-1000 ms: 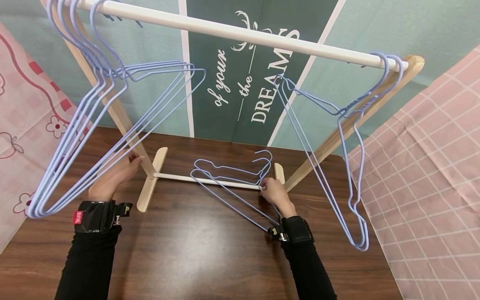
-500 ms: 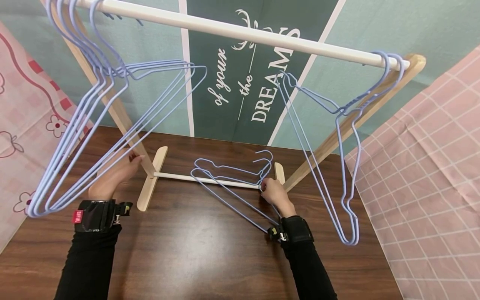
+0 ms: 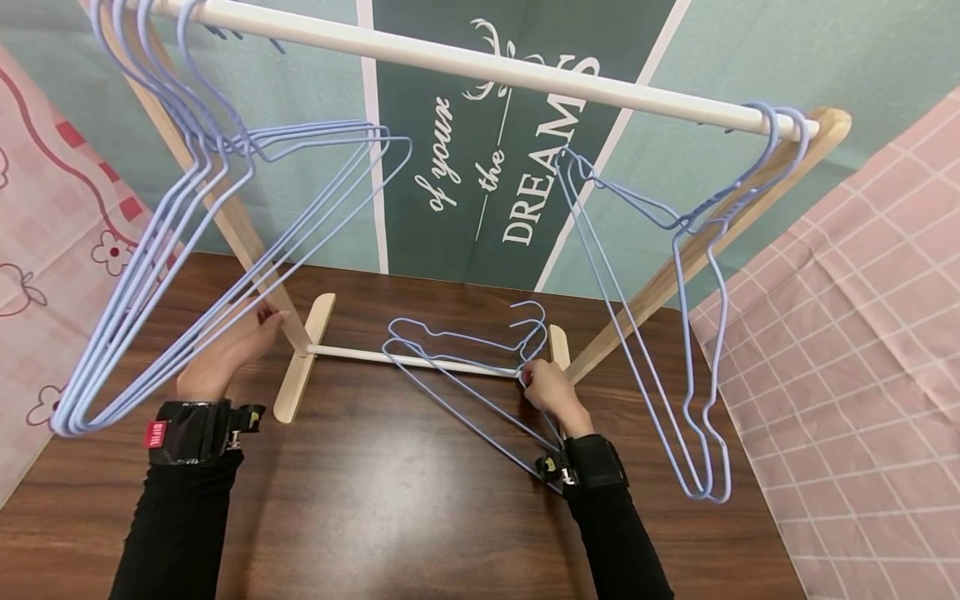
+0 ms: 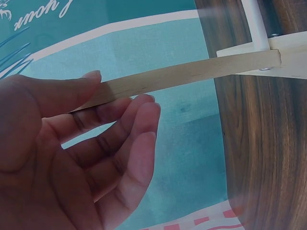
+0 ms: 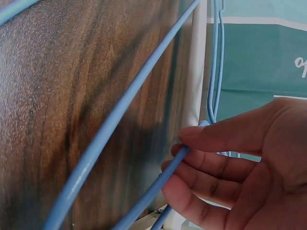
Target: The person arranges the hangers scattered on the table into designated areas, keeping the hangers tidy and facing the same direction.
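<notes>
My left hand [image 3: 236, 342] pinches the left wooden upright [image 4: 168, 79] of a small clothes rack between thumb and forefinger, low down near its foot; the other fingers are loosely bent. Low at the rack's right side, my right hand [image 3: 555, 392] pinches the wire of a light-blue coat hanger [image 5: 148, 196] with thumb and fingertips. A second blue hanger overlaps it, both lying tilted across the rack's white lower bar [image 3: 360, 356] with hooks towards the back. Whether the hand also holds the second hanger, I cannot tell.
Several blue hangers [image 3: 75, 427] hang at the left end of the white top rail [image 3: 450, 52]; two more hangers [image 3: 686, 223] hang at its right end. The rack stands on a dark wooden table [image 3: 375, 517]. A green printed cloth [image 3: 465, 233] is behind it, pink cloths [image 3: 847, 333] at the sides.
The two hangers hanging at the right sway slightly. My right hand has shifted a little downward with its hanger. My left hand stays on the upright.
</notes>
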The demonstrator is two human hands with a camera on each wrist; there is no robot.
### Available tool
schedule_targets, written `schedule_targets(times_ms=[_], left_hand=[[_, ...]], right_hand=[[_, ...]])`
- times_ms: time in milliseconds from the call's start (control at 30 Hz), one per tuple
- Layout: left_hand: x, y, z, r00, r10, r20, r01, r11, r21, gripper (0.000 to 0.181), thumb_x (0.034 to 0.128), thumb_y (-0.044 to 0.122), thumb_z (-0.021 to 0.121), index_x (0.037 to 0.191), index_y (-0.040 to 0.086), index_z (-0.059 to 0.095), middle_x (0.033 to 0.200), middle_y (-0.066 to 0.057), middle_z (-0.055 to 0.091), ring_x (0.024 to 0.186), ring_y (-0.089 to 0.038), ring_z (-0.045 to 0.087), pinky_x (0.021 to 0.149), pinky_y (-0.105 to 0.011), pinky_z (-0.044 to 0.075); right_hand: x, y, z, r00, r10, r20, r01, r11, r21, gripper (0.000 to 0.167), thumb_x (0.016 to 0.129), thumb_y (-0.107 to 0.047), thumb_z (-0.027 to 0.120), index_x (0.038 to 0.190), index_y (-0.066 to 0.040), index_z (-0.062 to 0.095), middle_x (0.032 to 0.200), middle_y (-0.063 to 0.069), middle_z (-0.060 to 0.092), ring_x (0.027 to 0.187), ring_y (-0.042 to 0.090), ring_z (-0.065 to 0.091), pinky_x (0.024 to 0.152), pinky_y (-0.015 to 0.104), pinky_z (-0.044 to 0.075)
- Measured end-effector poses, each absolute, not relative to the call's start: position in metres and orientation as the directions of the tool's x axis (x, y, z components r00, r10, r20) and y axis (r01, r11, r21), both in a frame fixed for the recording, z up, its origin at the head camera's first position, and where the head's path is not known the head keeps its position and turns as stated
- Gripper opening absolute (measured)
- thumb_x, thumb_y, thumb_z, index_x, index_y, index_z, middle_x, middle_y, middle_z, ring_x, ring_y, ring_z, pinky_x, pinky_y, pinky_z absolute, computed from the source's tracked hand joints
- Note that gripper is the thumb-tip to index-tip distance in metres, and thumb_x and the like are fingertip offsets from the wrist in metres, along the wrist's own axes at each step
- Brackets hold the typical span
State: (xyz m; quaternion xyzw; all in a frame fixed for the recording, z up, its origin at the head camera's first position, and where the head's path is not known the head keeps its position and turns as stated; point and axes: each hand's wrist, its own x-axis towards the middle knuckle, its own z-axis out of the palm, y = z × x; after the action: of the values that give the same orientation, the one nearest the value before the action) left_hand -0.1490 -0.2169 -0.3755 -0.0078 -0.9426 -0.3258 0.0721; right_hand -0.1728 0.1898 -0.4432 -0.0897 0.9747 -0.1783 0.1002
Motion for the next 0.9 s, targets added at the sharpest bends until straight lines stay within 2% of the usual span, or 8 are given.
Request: schedule_targets(times_ms=[300,533,900], left_hand=[[-0.148,-0.217,-0.375,-0.992,-0.021,0.122,0.060,0.782,0.620,0.022,0.0910,0.006,0.051,0.080,-0.013,0.053,0.063,-0.018,0.050,0.052,-0.020,0.043,0.047,-0.030,0.035],[-0.149,-0.218,-0.375,-0.982,-0.006,0.188,0.107,0.805,0.584,0.020,0.0889,0.005,0.053,0.075,-0.010,0.052,0.061,-0.017,0.050,0.050,-0.020,0.043,0.046,-0.030,0.034],[-0.149,-0.219,-0.377,-0.982,0.007,0.190,0.119,0.801,0.587,0.019,0.0896,0.006,0.053,0.077,-0.009,0.053,0.061,-0.015,0.048,0.050,-0.019,0.041,0.046,-0.031,0.034]], right_hand=[[-0.170,0.191,-0.438,-0.956,-0.245,-0.162,-0.168,0.909,-0.380,0.018,0.063,0.008,0.051,0.061,-0.010,0.047,0.055,-0.001,0.039,0.057,0.020,0.043,0.053,0.027,0.033],[-0.167,0.189,-0.425,-0.945,-0.282,-0.167,-0.204,0.905,-0.374,0.018,0.061,0.008,0.054,0.061,-0.010,0.049,0.057,-0.002,0.042,0.057,0.019,0.043,0.052,0.027,0.033],[-0.159,0.184,-0.403,-0.927,-0.343,-0.150,-0.263,0.882,-0.391,0.019,0.063,0.009,0.054,0.064,-0.010,0.051,0.058,-0.002,0.044,0.055,0.017,0.043,0.050,0.026,0.033]])
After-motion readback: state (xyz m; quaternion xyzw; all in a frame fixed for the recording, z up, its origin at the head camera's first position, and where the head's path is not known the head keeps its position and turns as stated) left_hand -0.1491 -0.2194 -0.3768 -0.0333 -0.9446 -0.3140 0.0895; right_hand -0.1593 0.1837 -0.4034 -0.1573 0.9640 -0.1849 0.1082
